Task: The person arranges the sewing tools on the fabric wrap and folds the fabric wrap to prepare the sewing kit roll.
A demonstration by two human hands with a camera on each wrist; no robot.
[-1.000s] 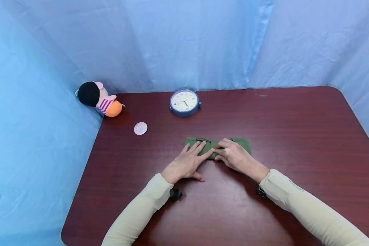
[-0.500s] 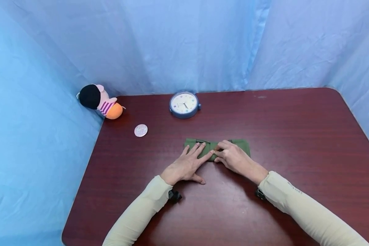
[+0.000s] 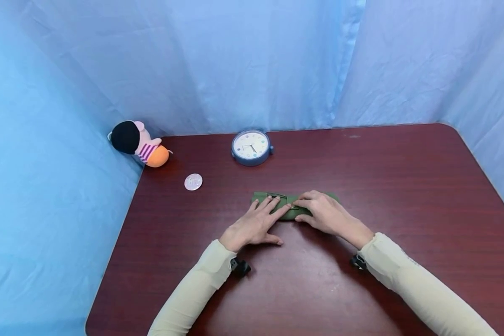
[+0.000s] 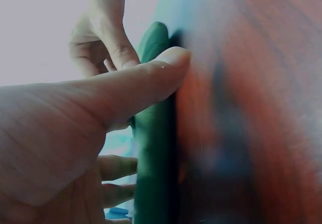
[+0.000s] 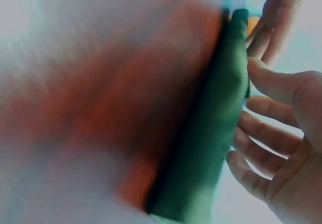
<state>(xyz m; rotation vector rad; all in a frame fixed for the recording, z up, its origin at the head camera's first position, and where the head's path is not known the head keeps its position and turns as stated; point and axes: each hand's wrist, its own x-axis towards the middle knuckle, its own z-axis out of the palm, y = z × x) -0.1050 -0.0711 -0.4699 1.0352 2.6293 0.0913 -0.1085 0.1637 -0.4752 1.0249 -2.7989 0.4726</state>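
A long green fabric pouch (image 3: pixel 291 215) lies flat at the middle of the table, with dark narrow slits along its top. My left hand (image 3: pixel 254 226) rests on its left half, fingers spread and straight, the thumb off its near edge. Over the right half is my right hand (image 3: pixel 325 214), fingers lightly bent on top and thumb apart at the near side. In the right wrist view the fingertips touch the upper face of the pouch (image 5: pixel 209 138). The left wrist view has the left thumb crossing in front of the pouch (image 4: pixel 153 153). The hands cover part of its top.
Behind the hands, a blue round clock (image 3: pixel 250 147) lies face up near the table's back edge. A small pale disc (image 3: pixel 193 182) is to its left. A plush toy (image 3: pixel 140 144) in a striped top sits at the back left corner. Blue curtains (image 3: pixel 252 60) surround the table (image 3: pixel 403 186).
My right thumb and fingers, earlier pinched together at the pouch's middle, have parted and now lie over it. My left hand stays in place. The head view has tilted up slightly.
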